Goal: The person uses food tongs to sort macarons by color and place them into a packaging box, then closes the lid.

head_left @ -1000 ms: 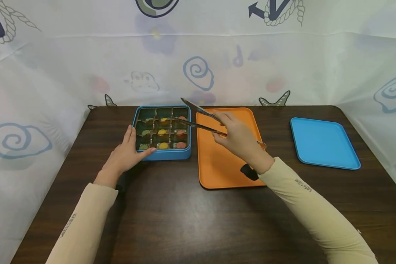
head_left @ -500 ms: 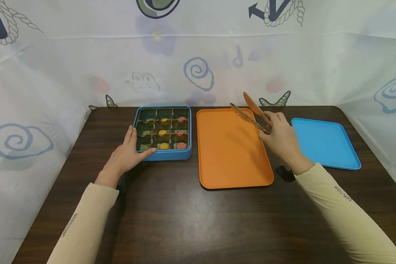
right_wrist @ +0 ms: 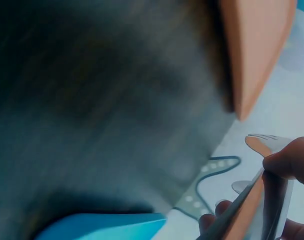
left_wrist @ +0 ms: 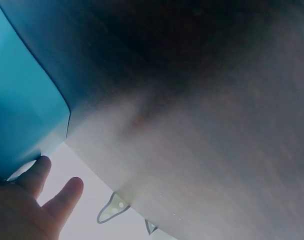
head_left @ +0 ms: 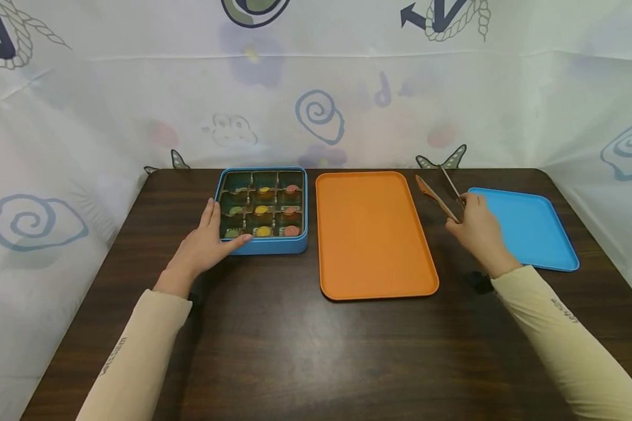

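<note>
My left hand (head_left: pixel 197 251) rests against the near left corner of a blue box (head_left: pixel 268 247), its fingers straight along the side and its thumb on the front rim. A divided insert in the box has several compartments with small green, yellow (head_left: pixel 261 210) and pink (head_left: pixel 291 231) pieces. In the left wrist view, fingertips (left_wrist: pixel 67 197) show beside the blue wall. My right hand (head_left: pixel 481 237) grips metal tongs (head_left: pixel 438 199) above the table, between the two trays. In the right wrist view the tongs (right_wrist: pixel 252 200) show a forked tip and a rounded tip, spread apart with nothing between them.
An orange tray (head_left: pixel 376 234) lies right of the box, on a dark wooden table (head_left: pixel 316 351). Partly behind my right hand is a smaller blue tray (head_left: pixel 537 231). A printed white cloth (head_left: pixel 368 117) hangs behind the table.
My right hand has carried the tongs rightward from over the box, across the orange tray, to beside the blue tray. The left hand and the box have stayed in place.
</note>
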Demonstrator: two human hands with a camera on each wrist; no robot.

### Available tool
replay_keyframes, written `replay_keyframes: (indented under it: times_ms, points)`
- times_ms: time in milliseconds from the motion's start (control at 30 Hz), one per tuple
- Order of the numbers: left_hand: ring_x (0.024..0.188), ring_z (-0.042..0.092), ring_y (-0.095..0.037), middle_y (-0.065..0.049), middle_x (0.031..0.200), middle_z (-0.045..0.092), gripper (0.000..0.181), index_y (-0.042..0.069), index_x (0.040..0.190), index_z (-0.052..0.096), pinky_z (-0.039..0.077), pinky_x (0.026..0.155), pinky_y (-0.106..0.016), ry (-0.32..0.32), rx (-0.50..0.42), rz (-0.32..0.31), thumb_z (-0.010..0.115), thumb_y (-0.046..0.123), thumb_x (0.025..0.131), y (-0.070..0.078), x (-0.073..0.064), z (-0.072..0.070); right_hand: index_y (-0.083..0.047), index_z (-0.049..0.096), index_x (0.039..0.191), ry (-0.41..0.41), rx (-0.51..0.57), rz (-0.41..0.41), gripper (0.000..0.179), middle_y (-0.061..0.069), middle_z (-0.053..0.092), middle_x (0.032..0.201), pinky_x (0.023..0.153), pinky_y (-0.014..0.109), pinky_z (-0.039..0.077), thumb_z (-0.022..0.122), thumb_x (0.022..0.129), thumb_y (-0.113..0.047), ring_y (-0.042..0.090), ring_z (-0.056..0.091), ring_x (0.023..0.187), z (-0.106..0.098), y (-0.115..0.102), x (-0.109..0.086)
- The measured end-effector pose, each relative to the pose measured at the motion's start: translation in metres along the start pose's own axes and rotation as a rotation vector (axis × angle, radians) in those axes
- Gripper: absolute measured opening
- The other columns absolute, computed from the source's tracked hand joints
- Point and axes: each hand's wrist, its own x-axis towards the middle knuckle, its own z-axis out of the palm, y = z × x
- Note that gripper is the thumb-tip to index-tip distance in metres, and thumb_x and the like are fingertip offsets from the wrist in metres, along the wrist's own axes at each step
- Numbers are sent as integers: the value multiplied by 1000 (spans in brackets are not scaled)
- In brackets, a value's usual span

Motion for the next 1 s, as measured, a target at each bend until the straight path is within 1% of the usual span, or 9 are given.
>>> replay_keyframes:
  times_ms: [67, 133, 267, 367, 500, 667, 867, 1000]
  points:
    - [123, 43, -56, -12, 159, -25, 116, 5, 150, -18, 47, 88, -63, 0, 1, 2, 36, 82, 81, 0, 0, 0, 19, 38, 131, -1, -4, 3, 57, 39, 40, 119, 65, 55, 47, 60, 88, -12, 45, 51, 82, 2, 4, -1]
    - [123, 44, -56, -11, 159, -25, 116, 6, 150, -18, 47, 88, -63, 0, 3, 1, 36, 82, 81, 0, 1, 0, 20, 38, 131, -5, -6, 7, 58, 39, 40, 118, 66, 56, 47, 60, 88, -12, 46, 52, 81, 4, 6, -1]
    - [123, 43, -56, -11, 159, -25, 116, 6, 150, -18, 44, 92, -65, 8, 0, -2, 37, 81, 82, 0, 0, 0, 20, 36, 132, -38, -11, 27, 60, 40, 38, 119, 64, 54, 49, 60, 89, -14, 44, 52, 78, 7, 8, -2]
    - [124, 42, -57, -12, 159, -24, 116, 5, 150, -18, 40, 96, -67, 12, -5, -3, 37, 81, 82, 1, -1, 0, 21, 33, 133, -69, -11, 46, 61, 41, 37, 120, 66, 54, 49, 60, 90, -15, 44, 52, 79, 8, 8, -1]
    - [125, 40, -58, -12, 159, -23, 116, 5, 150, -17, 40, 96, -67, 14, -6, -4, 37, 81, 82, 1, -2, 0, 21, 31, 134, -95, -8, 67, 62, 41, 35, 123, 66, 54, 49, 58, 91, -15, 45, 52, 81, 12, 9, -1]
    - [126, 40, -58, -11, 159, -24, 116, 5, 150, -18, 39, 97, -68, 13, -5, -6, 37, 81, 82, 1, -1, 0, 21, 29, 135, -100, -7, 84, 62, 41, 33, 125, 65, 52, 49, 57, 92, -14, 44, 52, 79, 16, 12, 0]
    - [125, 41, -58, -13, 159, -22, 116, 6, 150, -18, 41, 95, -67, 15, -3, -4, 36, 82, 81, 0, -1, 0, 21, 25, 137, -91, -24, 86, 64, 43, 32, 124, 61, 52, 50, 56, 92, -12, 44, 54, 71, 20, 12, 0]
    - [125, 40, -58, -12, 159, -23, 116, 6, 150, -18, 42, 93, -66, 12, -3, -5, 36, 82, 81, 1, -1, 0, 22, 21, 138, -118, -29, 105, 66, 45, 29, 127, 62, 52, 50, 55, 94, -14, 46, 54, 71, 21, 12, 1]
